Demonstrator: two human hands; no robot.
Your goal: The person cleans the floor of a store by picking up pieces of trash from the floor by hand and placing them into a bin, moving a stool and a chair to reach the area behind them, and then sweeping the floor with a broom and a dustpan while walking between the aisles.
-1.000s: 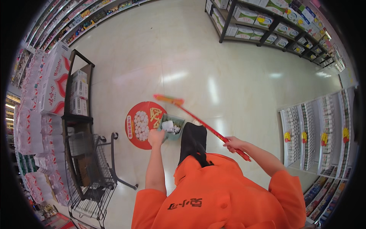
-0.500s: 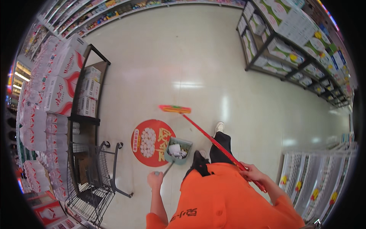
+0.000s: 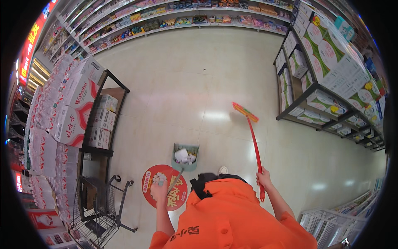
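My right hand [image 3: 263, 178] is closed around the red handle of a broom [image 3: 254, 143]. Its orange-and-pink bristle head is out in front of me to the right, and a faint shadow lies on the floor beside it. My left hand [image 3: 159, 191] grips the grey handle of a long-handled dustpan [image 3: 190, 167], whose pale green pan is ahead of my feet on the left. Inside the pan sits crumpled white litter [image 3: 182, 156] with other small scraps. Broom and dustpan are well apart.
A round red floor sticker [image 3: 154, 174] lies under my left hand. To the left are a shopping cart [image 3: 97, 207] and a rack of boxes [image 3: 99, 120] beside bottle packs. On the right stands a black-framed rack of cartons [image 3: 315, 89]. Stocked shelves [image 3: 199, 14] run across the far end.
I have stepped forward, past part of the floor sticker. The broom head has swung right, away from the dustpan. The dustpan has moved forward with my left hand.
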